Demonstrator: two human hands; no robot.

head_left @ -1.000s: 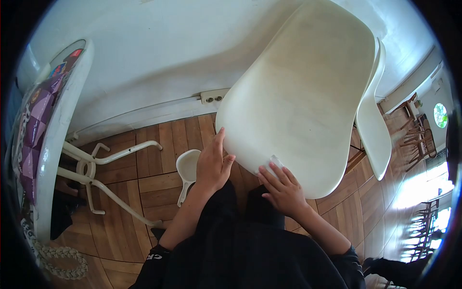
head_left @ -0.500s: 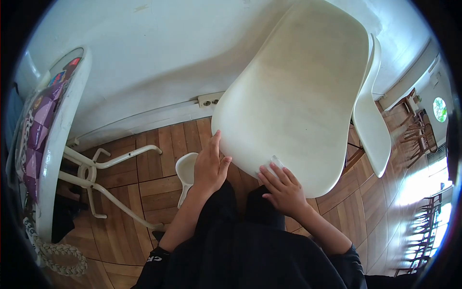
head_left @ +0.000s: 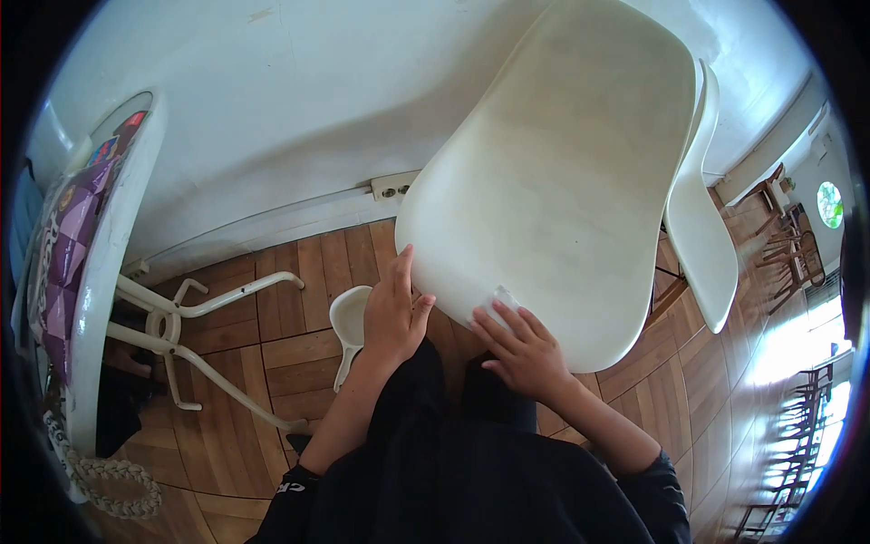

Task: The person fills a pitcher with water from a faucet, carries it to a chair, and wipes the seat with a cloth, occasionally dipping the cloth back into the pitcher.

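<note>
A cream moulded chair (head_left: 580, 181) with a smooth one-piece shell fills the middle, its seat edge facing me. My left hand (head_left: 391, 317) rests against the left rim of the seat, thumb and fingers apart, holding nothing. On the seat near the front edge, my right hand (head_left: 526, 349) presses a small white wiping pad (head_left: 505, 296) flat under its fingers. Only the pad's far end shows past the fingertips. Behind my left wrist, a white dipper (head_left: 349, 317) with a handle lies on the floor, partly covered by the forearm.
At left stands a white table (head_left: 113, 272) with metal legs, bearing a purple checked packet (head_left: 72, 245). A braided rope loop (head_left: 113, 485) hangs beneath it. A second cream chair (head_left: 702, 218) is right behind the first. A wall socket (head_left: 391, 188) sits low on the wall.
My right hand has slid a little left along the seat's front edge, taking the white wiping pad with it. My left hand stays at the rim.
</note>
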